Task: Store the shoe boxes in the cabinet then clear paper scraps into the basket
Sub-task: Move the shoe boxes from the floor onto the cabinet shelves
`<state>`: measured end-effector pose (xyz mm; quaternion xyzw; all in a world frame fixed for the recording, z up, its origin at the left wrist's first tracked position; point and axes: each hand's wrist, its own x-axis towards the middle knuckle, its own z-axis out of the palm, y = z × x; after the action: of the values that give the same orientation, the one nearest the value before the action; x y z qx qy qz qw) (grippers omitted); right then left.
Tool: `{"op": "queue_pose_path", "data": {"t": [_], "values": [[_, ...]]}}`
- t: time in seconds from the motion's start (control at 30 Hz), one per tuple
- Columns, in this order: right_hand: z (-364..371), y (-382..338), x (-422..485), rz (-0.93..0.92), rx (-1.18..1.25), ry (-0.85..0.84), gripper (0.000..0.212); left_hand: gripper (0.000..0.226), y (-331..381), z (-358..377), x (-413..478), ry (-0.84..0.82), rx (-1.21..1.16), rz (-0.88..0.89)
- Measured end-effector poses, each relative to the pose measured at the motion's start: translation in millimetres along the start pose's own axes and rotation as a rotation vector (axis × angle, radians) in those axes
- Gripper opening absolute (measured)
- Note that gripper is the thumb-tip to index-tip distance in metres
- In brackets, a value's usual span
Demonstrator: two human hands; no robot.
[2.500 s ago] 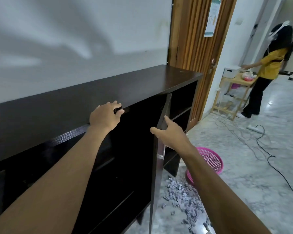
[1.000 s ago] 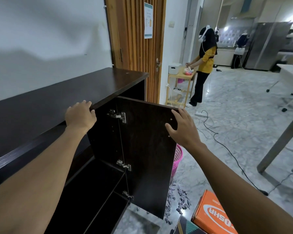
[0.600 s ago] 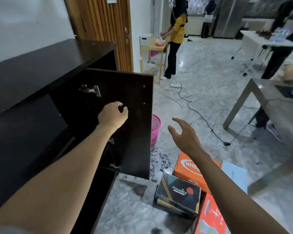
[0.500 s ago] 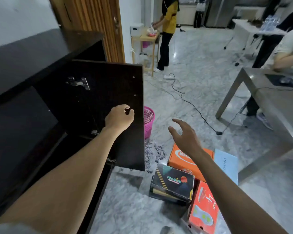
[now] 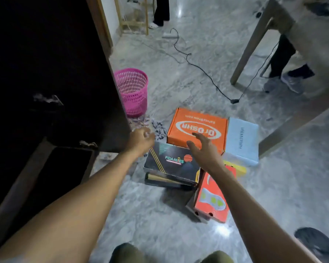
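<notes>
Head; right grip (image 5: 205, 149) splayed above boxes (image 5: 197, 126)

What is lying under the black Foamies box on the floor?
Another dark box lies under the black Foamies box. Only its near side, with a tan strip, shows. Its top is covered, so any print there cannot be seen.
</notes>
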<state>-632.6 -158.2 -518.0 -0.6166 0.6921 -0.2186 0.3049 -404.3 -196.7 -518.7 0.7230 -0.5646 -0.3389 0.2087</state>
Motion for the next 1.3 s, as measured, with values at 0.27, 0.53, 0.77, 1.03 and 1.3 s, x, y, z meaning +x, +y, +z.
{"op": "queue_pose_path", "data": {"t": [0.27, 0.53, 0.77, 1.03, 1.3], "values": [[163, 185, 33, 0.153, 0.008, 0.014, 0.079, 0.071, -151, 180, 63, 0.074, 0.041, -0.006], [251, 273, 58, -0.017, 0.062, 0.401, 0.078, 0.074, -241, 259, 105, 0.331, -0.001, 0.005], [287, 295, 46, -0.045, 0.447, 0.576, 0.09, 0.044, -271, 262, 103, 0.378, -0.276, 0.024], [302, 297, 27, -0.039, 0.483, 0.5, 0.097, 0.068, -289, 249, 104, 0.228, -0.375, -0.076], [307, 272, 28, -0.091, 0.498, 0.505, 0.096, 0.026, -295, 219, 73, 0.319, -0.425, -0.044]]}}
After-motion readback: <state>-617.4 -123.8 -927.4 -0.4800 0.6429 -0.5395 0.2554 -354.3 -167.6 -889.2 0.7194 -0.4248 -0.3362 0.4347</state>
